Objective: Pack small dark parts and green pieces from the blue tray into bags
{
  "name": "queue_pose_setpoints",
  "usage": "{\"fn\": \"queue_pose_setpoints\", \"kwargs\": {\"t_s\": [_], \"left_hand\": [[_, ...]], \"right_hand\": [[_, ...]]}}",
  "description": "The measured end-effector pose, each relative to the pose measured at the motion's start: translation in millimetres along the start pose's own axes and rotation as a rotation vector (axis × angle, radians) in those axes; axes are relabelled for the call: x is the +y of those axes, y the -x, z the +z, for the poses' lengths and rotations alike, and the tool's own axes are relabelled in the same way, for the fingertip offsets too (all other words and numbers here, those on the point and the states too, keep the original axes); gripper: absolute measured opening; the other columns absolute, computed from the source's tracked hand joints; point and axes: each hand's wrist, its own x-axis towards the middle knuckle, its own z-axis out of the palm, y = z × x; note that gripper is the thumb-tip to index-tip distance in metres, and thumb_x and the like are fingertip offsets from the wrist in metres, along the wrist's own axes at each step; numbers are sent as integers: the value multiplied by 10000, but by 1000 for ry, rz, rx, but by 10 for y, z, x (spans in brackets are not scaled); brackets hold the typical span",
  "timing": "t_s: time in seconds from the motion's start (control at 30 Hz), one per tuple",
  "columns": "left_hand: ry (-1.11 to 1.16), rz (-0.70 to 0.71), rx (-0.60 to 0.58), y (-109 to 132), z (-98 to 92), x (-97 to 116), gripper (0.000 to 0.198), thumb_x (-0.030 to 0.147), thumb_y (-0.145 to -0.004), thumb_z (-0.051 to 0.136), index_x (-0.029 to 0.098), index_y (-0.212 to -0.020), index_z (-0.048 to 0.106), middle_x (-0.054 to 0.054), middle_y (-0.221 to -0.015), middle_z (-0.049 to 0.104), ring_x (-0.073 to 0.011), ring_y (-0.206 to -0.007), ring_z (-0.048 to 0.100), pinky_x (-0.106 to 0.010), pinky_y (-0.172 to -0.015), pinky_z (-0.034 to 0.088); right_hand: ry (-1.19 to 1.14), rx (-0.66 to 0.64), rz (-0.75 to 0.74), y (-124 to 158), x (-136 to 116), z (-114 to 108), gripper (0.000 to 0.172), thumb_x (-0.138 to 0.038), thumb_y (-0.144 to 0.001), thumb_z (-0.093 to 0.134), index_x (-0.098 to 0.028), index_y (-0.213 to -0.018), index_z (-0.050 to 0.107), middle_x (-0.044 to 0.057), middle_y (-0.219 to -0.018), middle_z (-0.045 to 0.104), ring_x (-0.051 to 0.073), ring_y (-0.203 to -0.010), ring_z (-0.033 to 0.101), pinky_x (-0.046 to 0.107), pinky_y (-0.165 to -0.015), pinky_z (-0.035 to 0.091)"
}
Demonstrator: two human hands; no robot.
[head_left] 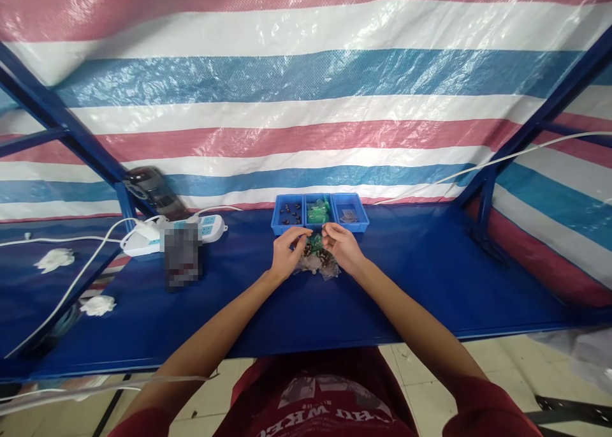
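Observation:
My left hand [287, 253] and my right hand [343, 248] are raised over a small pile of mixed parts [314, 262], fingertips facing each other a short gap apart. Both are closed in a pinch; whatever sits in the fingertips is too small to name. In the pile lie dark small pieces, green bits and clear plastic pieces. Just beyond stand three joined blue bins. Small dark parts lie in the left bin [281, 221], green pieces fill the middle bin [319, 198], and a few clear flat pieces rest in the right bin [361, 217].
A white power strip [213, 228] with cables lies at the left, beside a blurred dark object [182, 258]. Behind it leans a dark bottle-like object [155, 191]. Crumpled white tissues [99, 305] lie further left. Blue frame posts and striped sheeting [306, 80] enclose the blue table [421, 277].

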Motion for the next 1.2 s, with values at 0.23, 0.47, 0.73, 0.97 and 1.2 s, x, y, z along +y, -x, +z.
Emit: {"fn": "queue_pose_setpoints", "kwargs": {"t_s": [0.23,0.47,0.73,0.97,1.2], "left_hand": [[-13,4,28,16,-1,15,217,302,-900,503,195,-1037,633,-55,-984,643,-68,-540,535,-221,-558,473],[-78,71,35,17,21,20,238,316,-879,546,200,-1072,624,-75,-1046,603,-66,-578,529,-208,-538,475],[-111,141,-14,14,29,14,188,286,-863,578,203,-1016,652,-64,-1024,604,-75,-627,547,-208,-569,498],[-94,166,-20,10,21,-7,178,284,-850,598,207,-998,658,-60,-1006,607,-91,-661,573,-207,-562,507],[-67,170,-28,16,36,-29,146,280,-857,588,200,-944,672,-51,-951,619,-91,-659,564,-209,-566,498]], "right_hand": [[42,68,9,-10,9,-10,288,-265,-606,810,-176,-852,689,23,-815,685,84,-591,585,235,-604,485],[85,-33,59,-31,69,-6,349,-465,-672,745,-148,-687,601,-59,-505,463,51,-423,436,192,-436,372],[711,60,-335,-20,142,-6,498,-563,-846,460,-199,-525,349,-69,-450,268,74,-401,281,230,-431,254],[1095,95,-607,106,89,80,461,-447,-918,362,-179,-543,381,-39,-505,341,90,-486,326,247,-508,245],[1119,101,-594,93,100,68,466,-446,-918,354,-179,-537,391,-42,-489,335,94,-485,333,245,-514,255]]}}
